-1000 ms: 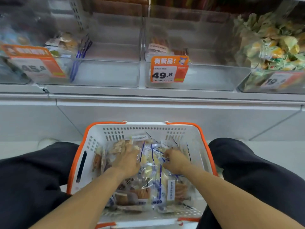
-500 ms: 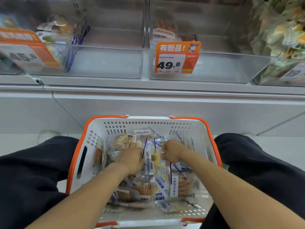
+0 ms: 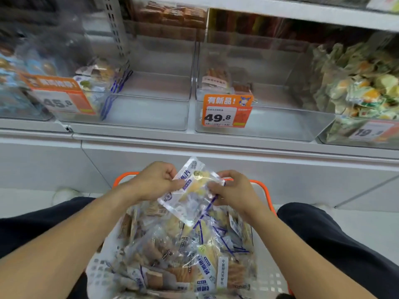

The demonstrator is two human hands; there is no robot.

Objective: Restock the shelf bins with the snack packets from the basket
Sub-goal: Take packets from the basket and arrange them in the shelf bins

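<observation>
While both wrists hover above the basket [image 3: 262, 192], left hand [image 3: 156, 180] and right hand [image 3: 233, 188] pinch one packet [image 3: 190, 195].

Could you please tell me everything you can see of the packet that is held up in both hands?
The clear plastic snack packet with blue print is flat and glossy, with white borders and pale yellow pieces showing through. It is tilted, one corner pointing up toward the shelf. The left hand pinches its left edge and the right hand pinches its right edge. It is raised above the other packets in the white basket with an orange rim.
</observation>
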